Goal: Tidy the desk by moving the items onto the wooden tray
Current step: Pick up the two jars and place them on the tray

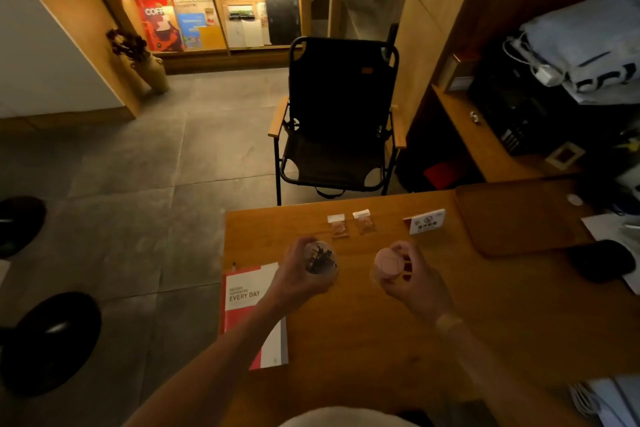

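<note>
My left hand grips a clear round jar with dark clips inside, held just above the wooden desk. My right hand holds a pink round container from its right side, fingers curled round it. The wooden tray lies at the desk's far right corner with a small white item near its back edge. Two small clear packets and a small white card stand sit on the desk beyond my hands. A red and white notebook lies at the desk's left edge.
A black folding chair stands beyond the desk. A black rounded object and white papers lie at the desk's right edge. Shelves with dark equipment and folded cloth fill the right side. A bookshelf lines the far wall.
</note>
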The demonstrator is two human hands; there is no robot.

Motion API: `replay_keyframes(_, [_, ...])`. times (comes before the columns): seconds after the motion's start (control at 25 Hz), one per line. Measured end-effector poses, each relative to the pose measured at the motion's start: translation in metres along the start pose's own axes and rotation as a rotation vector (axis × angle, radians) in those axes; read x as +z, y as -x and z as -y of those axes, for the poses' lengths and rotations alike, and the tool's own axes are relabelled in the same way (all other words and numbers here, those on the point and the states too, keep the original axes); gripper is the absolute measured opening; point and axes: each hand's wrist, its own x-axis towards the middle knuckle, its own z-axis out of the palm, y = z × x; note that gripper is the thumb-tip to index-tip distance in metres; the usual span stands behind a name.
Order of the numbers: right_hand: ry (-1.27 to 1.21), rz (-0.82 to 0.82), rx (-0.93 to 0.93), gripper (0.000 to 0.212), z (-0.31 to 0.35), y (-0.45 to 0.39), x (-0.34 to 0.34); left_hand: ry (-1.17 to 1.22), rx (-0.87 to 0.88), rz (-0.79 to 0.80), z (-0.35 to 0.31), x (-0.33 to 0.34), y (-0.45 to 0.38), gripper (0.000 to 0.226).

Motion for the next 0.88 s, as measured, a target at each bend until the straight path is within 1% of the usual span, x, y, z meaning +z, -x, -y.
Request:
replay_keyframes(0.08, [-0.030, -0.011, 0.005, 0.067, -0.007, 0.014, -0.011, 0.003, 0.000, 0.047, -0.010, 0.015, 0.005, 0.073])
replay_keyframes(0.24, [-0.078, -0.016, 0.040, 0.067, -0.028, 0.043, -0.032, 0.003, -0.032, 0.074, -0.030, 0.049, 0.019, 0.075])
replay_keyframes(0.4, [-0.112, -0.052, 0.019, 0.062, -0.058, 0.079, -0.057, 0.050, -0.040, 0.145, -0.049, 0.090, 0.037, 0.071])
replay_keyframes(0.56, [-0.158, -0.112, 0.013, 0.060, -0.090, 0.113, -0.095, 0.011, -0.071, 0.226, -0.069, 0.139, 0.052, 0.067])
replay_keyframes(0.76, [-0.196, -0.168, 0.051, 0.063, -0.138, 0.149, -0.147, -0.042, -0.057, 0.246, -0.093, 0.209, 0.065, 0.064])
replay_keyframes(0.88, [-0.226, -0.174, 0.068, 0.065, -0.167, 0.167, -0.181, -0.066, -0.044, 0.234, -0.107, 0.253, 0.068, 0.068])
